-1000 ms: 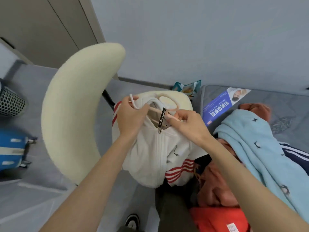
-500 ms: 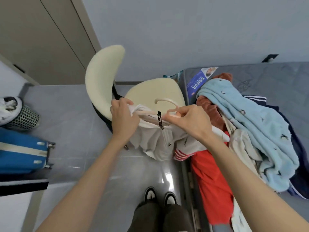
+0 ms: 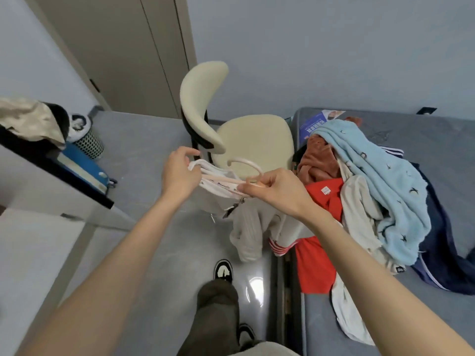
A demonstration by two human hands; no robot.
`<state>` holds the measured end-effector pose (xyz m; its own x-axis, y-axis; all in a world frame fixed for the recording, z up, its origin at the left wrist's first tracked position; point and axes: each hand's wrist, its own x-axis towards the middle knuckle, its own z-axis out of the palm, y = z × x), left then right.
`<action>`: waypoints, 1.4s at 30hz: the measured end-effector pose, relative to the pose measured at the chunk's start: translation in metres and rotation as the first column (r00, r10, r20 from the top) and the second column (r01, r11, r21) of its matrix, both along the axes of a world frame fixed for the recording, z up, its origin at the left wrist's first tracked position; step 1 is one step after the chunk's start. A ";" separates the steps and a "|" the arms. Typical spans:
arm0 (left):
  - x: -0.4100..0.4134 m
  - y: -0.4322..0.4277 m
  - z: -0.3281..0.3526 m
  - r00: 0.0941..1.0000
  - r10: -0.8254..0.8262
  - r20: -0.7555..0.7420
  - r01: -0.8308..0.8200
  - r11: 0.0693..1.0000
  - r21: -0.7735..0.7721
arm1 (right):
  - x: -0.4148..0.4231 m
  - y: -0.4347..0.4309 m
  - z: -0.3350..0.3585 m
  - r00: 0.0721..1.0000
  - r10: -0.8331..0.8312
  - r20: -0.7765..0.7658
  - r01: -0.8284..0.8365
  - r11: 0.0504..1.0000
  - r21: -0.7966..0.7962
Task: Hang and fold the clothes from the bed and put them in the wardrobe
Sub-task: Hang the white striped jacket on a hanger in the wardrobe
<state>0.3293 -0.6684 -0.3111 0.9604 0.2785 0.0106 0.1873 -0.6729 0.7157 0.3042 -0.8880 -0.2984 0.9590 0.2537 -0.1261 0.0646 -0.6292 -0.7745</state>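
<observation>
two hands up front, and between them the white jacket [image 3: 245, 232] rides on a pale hanger [image 3: 221, 178]. left hand [image 3: 180, 173] is clenched round the collar end of the jacket and the hanger arm under it. right hand [image 3: 272, 191] pinches the hanger just below its hook, fingers curled tight, and the hook arcs up free between the two hands.

the jacket droops from the bar, its front hanging loose. its red-striped cuff [image 3: 281, 247] dangles just beside the chair-side edge of the bed [image 3: 437, 140], out over the grey floor [image 3: 154, 253]. whether it brushes the mattress, i can't tell.

behind it a cream chair [image 3: 254, 142] sits close against that same edge.

on the bed, the pile. a light blue fleece [image 3: 380, 181] lies on top, with a rust-brown piece [image 3: 318, 160] toward the far corner. a red garment [image 3: 316, 258] spills over the chair-side edge, a cream one [image 3: 357, 201] is squeezed between, and a navy striped one [image 3: 442, 253] sits underneath. a blue booklet [image 3: 314, 124] lies at the far corner.

beige doors [image 3: 115, 47] stand behind the chair.
</observation>
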 end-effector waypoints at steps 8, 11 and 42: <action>-0.178 0.103 0.065 0.969 0.248 -0.007 -0.235 0.926 0.295 | -0.076 0.093 0.044 0.984 0.103 0.147 -0.108 0.994 0.023; -0.227 0.139 0.088 0.960 0.274 -0.054 -0.168 0.719 0.674 | -0.099 0.144 0.070 0.949 0.256 0.186 -0.266 0.963 0.031; -0.468 0.385 0.156 0.973 0.184 0.136 -0.223 0.895 0.385 | -0.234 0.469 0.119 0.661 0.750 0.014 -0.747 0.657 0.103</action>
<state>-0.1390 -0.2834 -0.1551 0.8721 0.4221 0.2474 0.2963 -0.8581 0.4194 0.0703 -0.4190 -0.1789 0.4362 0.8957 -0.0861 0.4603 -0.3043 -0.8340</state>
